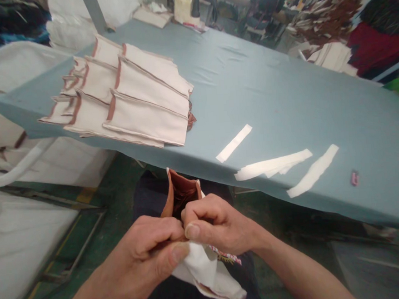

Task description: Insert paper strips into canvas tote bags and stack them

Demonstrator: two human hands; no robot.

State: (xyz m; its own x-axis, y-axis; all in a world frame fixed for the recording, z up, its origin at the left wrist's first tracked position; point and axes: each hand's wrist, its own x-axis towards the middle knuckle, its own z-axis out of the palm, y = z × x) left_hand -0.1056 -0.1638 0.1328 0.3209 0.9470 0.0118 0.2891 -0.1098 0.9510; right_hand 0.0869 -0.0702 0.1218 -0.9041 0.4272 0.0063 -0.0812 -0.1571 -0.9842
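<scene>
A cream fabric pouch [208, 269] with a brown lining hangs between my hands, over my lap. Its mouth gapes away from me, and the brown inside [185, 187] shows. My left hand [147, 258] pinches the near edge between thumb and curled fingers. Right against it, my right hand [220, 223] grips the same edge, thumb tip near the left fingers. Colored stitching or print [227, 254] shows partly beneath my right hand. The exact spot between the fingertips is hidden.
Stacked cream pieces with brown edging [144, 98] lie on the blue-covered table [271, 103] ahead. Several white strips [272, 165] and a small pink object [355, 178] lie near its front edge. A white-railed cart [19, 166] stands left. Fabric heaps [333, 15] fill the back right.
</scene>
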